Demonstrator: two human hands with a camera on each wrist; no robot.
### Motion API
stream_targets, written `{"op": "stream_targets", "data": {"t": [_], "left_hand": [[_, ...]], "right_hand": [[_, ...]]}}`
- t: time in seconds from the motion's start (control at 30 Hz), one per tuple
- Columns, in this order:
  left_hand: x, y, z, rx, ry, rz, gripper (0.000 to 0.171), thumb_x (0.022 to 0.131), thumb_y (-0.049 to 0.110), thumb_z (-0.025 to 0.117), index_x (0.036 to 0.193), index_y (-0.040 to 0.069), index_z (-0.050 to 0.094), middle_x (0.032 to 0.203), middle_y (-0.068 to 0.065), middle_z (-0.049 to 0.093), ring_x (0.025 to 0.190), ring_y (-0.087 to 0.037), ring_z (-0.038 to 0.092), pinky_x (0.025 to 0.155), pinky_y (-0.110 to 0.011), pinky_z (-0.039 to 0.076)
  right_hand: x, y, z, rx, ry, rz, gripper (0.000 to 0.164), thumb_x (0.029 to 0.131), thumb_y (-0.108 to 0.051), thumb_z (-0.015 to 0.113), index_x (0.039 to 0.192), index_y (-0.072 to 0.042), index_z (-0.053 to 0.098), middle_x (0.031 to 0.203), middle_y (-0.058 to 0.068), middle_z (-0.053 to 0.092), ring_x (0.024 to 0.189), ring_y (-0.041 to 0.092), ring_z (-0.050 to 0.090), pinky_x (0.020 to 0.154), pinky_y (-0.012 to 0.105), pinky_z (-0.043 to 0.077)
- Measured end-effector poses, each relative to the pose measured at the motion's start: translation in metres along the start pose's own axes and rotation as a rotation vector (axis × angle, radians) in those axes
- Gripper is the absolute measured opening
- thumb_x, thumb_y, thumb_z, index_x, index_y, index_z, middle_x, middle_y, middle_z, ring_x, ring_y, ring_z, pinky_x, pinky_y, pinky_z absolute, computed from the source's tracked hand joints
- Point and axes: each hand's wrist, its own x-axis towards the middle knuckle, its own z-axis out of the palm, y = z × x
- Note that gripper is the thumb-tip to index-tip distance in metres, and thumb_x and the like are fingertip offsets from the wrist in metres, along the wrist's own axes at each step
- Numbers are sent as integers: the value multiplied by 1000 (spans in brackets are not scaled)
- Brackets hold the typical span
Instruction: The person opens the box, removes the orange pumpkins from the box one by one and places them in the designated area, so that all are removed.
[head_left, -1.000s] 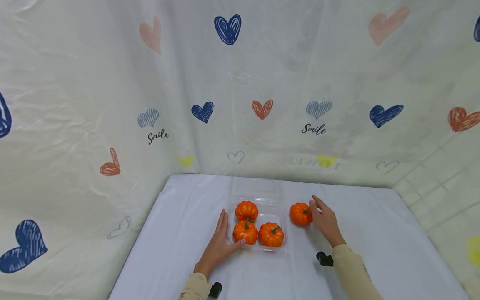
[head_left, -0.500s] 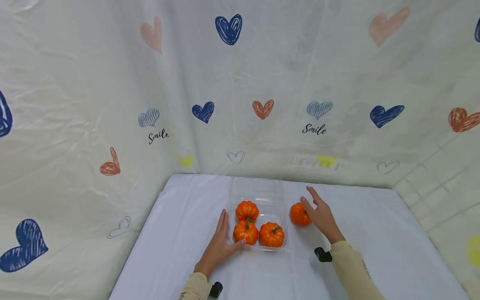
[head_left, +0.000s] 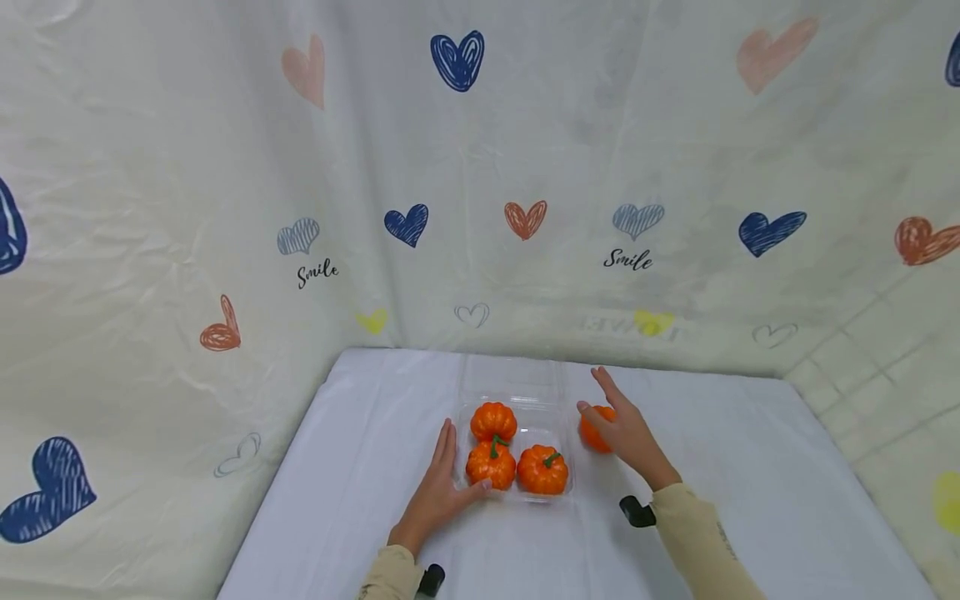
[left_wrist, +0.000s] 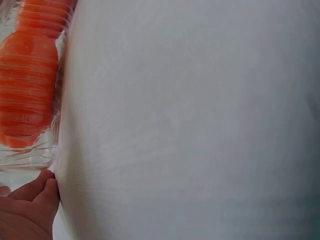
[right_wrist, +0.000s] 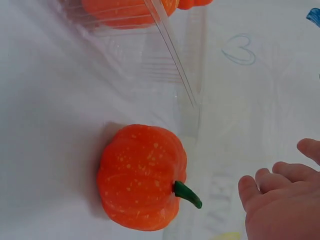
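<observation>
A clear plastic clamshell box (head_left: pixel 551 417) lies with its lid folded back on the table, three small orange pumpkins (head_left: pixel 543 470) inside. Along the box's left side and near corner rests my left hand (head_left: pixel 437 498), fingers straight and thumb at the front rim. The left wrist view shows its fingertips right at the ribbed plastic corner. A fourth pumpkin (right_wrist: pixel 142 177) with a green stem sits on the cloth, right of the box. Above it hovers my right hand (head_left: pixel 628 436), fingers extended, partly hiding the pumpkin in the head view. Nothing is in that hand.
A white cloth covers the table (head_left: pixel 360 417). Behind it hangs a pale curtain (head_left: pixel 480 150) printed with hearts and words, close to the table's back edge. The transparent lid (head_left: pixel 510 379) lies toward that back edge.
My right hand has moved left from beside the loose pumpkin to over it, its fingers spreading straighter. The left hand, the box and the pumpkins have stayed put.
</observation>
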Motion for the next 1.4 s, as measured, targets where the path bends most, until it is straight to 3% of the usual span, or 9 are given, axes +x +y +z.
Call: {"op": "stream_targets", "data": {"t": [0.37,0.57,0.73,0.93,1.17,1.4], "left_hand": [[-1,1,1,7,3,-12,123,89,69,75,174,12,7,180,0,-1,163,-32,15,123,-60,28],[3,1,1,-1,11,15,122,89,68,75,173,10,8,181,-1,0,163,-33,16,124,-61,27],[4,1,2,0,4,9,122,89,68,75,173,11,8,180,0,-1,163,-32,14,124,-60,27],[2,-2,2,10,14,-15,123,88,67,76,173,10,8,180,-2,1,163,-33,15,123,-60,28],[3,-2,2,-3,14,-17,123,88,68,76,173,11,8,180,-2,1,164,-32,13,124,-60,27],[2,-4,4,-7,15,-9,123,88,67,76,173,10,9,180,-2,1,163,-32,14,124,-60,26]], "right_hand": [[-10,-13,17,-11,-61,-39,90,104,-51,67,172,-12,24,177,17,16,154,51,30,117,69,33],[-15,-21,21,17,-105,-67,91,101,-53,71,171,-14,28,177,14,18,157,48,26,117,71,32],[-18,-25,29,43,-144,-89,83,102,-44,73,169,-13,35,177,12,22,149,55,38,115,70,38],[-22,-29,42,27,-205,-86,78,101,-45,73,166,-16,42,175,10,29,148,52,41,115,70,38],[-19,-24,52,59,-278,-97,75,101,-35,75,165,-12,43,173,15,31,145,55,43,113,67,43],[-22,-24,57,14,-334,-137,71,100,-34,75,161,-9,49,169,21,38,146,49,45,112,65,45]]}}
